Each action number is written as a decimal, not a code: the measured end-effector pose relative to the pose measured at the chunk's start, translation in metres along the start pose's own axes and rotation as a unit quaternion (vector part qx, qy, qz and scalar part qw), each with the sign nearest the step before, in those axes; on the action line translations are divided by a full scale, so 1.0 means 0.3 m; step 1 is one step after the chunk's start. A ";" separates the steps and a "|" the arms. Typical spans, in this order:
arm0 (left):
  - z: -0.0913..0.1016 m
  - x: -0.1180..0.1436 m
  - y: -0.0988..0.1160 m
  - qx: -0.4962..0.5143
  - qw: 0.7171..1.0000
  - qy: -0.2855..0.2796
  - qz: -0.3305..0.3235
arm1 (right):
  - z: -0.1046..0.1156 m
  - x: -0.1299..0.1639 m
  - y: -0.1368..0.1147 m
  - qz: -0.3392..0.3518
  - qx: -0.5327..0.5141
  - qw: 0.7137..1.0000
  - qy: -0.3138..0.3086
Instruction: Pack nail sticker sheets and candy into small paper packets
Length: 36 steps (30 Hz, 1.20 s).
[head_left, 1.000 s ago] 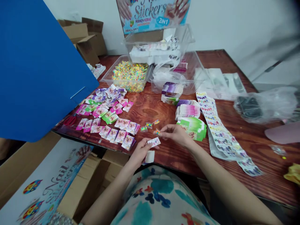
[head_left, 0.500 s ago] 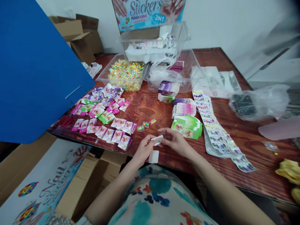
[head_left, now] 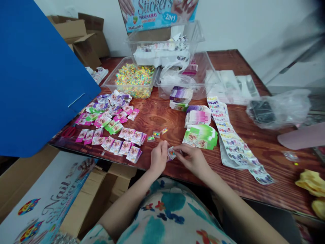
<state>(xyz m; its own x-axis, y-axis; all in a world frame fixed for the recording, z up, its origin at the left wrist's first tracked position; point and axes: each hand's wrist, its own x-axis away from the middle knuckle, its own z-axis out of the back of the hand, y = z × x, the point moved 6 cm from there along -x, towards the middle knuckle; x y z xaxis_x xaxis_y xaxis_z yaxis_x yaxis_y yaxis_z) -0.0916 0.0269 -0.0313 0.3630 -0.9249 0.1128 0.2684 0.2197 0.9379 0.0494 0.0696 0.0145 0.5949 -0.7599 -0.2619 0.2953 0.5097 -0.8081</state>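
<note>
My left hand [head_left: 158, 157] and my right hand [head_left: 193, 158] meet above the near edge of the wooden table [head_left: 269, 149]. Between their fingertips they pinch a small packet [head_left: 171, 153] with a colourful candy piece at it. Three loose shiny candies [head_left: 157, 134] lie on the table just beyond my hands. Rows of pink, green and purple filled packets [head_left: 114, 135] lie to the left. Stacks of flat packets in green [head_left: 201, 136], pink [head_left: 198, 118] and purple [head_left: 180, 96] sit to the right of my hands.
A long sticker strip [head_left: 232, 140] runs along the right. Clear tubs, one holding candies [head_left: 134, 78], stand at the back below a nail-sticker display box [head_left: 158, 13]. A blue board [head_left: 38, 74] leans at left. Cardboard boxes [head_left: 83, 37] stand behind; plastic bags [head_left: 279, 108] lie at right.
My hands have come together. The right hand brought a candy piece to the packet in the left, and both now hold the packet closer to the table edge.
</note>
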 end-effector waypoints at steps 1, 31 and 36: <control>-0.016 0.011 -0.002 -0.012 0.999 -0.039 -0.012 | 0.002 -0.005 0.015 -0.004 0.006 1.000 0.004; -0.063 0.097 -0.006 -0.224 0.933 0.008 -0.282 | 0.018 -0.035 0.075 -0.057 -0.107 0.991 -0.058; -0.059 0.091 -0.014 -0.199 0.945 0.002 -0.258 | 0.025 -0.050 0.068 -0.061 -0.096 0.988 -0.100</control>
<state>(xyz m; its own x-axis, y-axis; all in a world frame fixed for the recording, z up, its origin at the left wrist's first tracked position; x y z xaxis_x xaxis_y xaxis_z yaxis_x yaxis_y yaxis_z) -0.0669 0.0063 -0.0380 0.0956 -0.9399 -0.3277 0.7249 -0.1598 0.6700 0.0521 0.0943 0.0058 0.7057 -0.7058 -0.0621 0.2374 0.3181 -0.9179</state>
